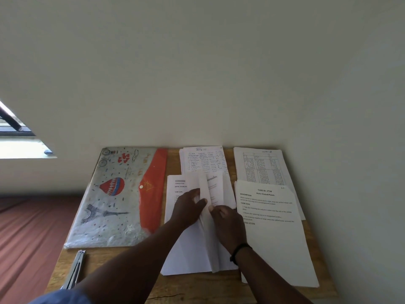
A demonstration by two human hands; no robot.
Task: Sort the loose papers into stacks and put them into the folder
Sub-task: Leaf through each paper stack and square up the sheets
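A plastic folder (114, 200) with a balloon print and a red flap lies shut on the left of the wooden table (105, 266). At the centre lies a stack of printed papers (186, 253). My left hand (188, 207) and my right hand (228, 224) both pinch several lifted sheets (210, 189) of that stack, which stand bent upward between them. A handwritten stack (201, 160) lies behind it. To the right lies a stack with a table print (260, 165), and in front of that a stack titled "Water Potted Plants" (274, 233).
A metal clip-like tool (75, 269) lies at the table's front left. The wall stands directly behind the table. A reddish bed cover (28, 233) lies to the left and a window (15, 137) sits at far left.
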